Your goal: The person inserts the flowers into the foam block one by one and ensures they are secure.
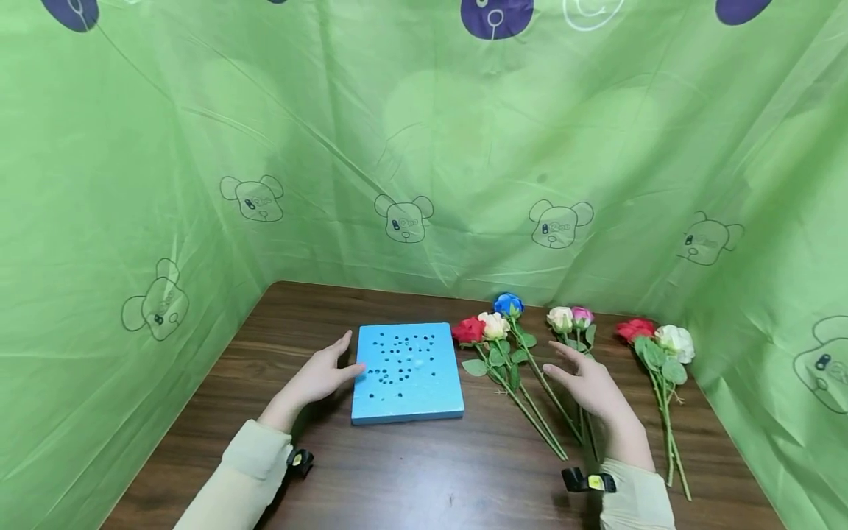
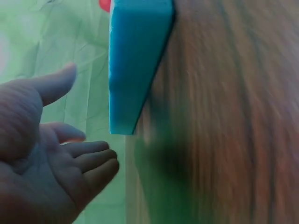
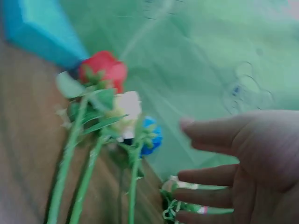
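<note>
A flat blue foam block [image 1: 424, 390] dotted with small holes lies on the table. My left hand [image 1: 319, 377] is at its left side with fingers spread and nothing held; the thumb overlaps the block's edge in the head view. In the left wrist view the relaxed left hand [image 2: 51, 149] is beside the block's side [image 2: 138, 60]. Over the stems of the artificial roses hovers my right hand [image 1: 592, 386], its fingers loosely extended and holding nothing. A red rose [image 1: 469, 330], a cream rose [image 1: 493, 326] and a blue rose [image 1: 508, 304] lie between block and right hand.
Behind the right hand lie a white rose [image 1: 559, 318] and a pink rose [image 1: 582, 317]. Farther right are another red rose [image 1: 636, 329] and a larger white rose [image 1: 675, 343]. A green printed curtain [image 1: 464, 250] encloses the brown wooden table [image 1: 411, 478] at the back and sides.
</note>
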`<action>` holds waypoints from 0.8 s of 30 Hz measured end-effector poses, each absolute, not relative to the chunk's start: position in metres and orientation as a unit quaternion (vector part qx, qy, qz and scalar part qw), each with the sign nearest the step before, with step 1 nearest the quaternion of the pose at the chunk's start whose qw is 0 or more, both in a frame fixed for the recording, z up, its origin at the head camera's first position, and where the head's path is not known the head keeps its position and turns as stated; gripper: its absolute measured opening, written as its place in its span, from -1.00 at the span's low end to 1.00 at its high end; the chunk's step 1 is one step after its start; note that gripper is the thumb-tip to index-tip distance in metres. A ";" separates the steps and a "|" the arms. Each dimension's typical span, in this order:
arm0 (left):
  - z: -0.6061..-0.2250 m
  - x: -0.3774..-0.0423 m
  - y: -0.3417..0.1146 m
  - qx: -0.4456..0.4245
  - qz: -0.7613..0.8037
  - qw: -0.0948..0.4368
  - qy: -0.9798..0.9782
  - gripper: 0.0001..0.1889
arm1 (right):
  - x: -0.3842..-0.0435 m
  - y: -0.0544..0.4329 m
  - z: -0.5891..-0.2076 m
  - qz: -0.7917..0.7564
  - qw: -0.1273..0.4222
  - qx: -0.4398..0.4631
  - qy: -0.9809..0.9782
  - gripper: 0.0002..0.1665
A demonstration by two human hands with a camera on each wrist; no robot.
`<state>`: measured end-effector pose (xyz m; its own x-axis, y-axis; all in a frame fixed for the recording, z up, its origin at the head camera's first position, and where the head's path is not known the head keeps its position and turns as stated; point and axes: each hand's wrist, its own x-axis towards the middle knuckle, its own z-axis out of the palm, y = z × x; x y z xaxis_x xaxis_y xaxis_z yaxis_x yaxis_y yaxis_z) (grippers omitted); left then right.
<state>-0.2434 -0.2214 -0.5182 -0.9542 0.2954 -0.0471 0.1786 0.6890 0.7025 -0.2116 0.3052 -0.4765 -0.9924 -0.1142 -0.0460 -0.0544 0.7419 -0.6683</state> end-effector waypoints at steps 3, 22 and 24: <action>-0.520 -0.246 -0.217 0.118 0.372 0.107 0.915 0.10 | -0.211 0.309 -0.475 -0.374 0.077 -0.025 0.924 -0.08; -0.528 -0.257 -0.205 0.124 0.399 0.120 0.901 0.16 | -0.202 0.314 -0.488 -0.426 0.163 0.044 0.889 -0.33; -0.528 -0.259 -0.205 0.126 0.404 0.122 0.898 0.15 | -0.202 0.313 -0.490 -0.423 0.163 0.050 0.890 -0.36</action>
<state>-0.2586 -0.2050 -0.5280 -0.9386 0.3243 -0.1180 0.1268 0.6420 0.7561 -0.2022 0.3130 -0.4901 -0.9422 -0.0490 -0.3314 0.2258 0.6380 -0.7362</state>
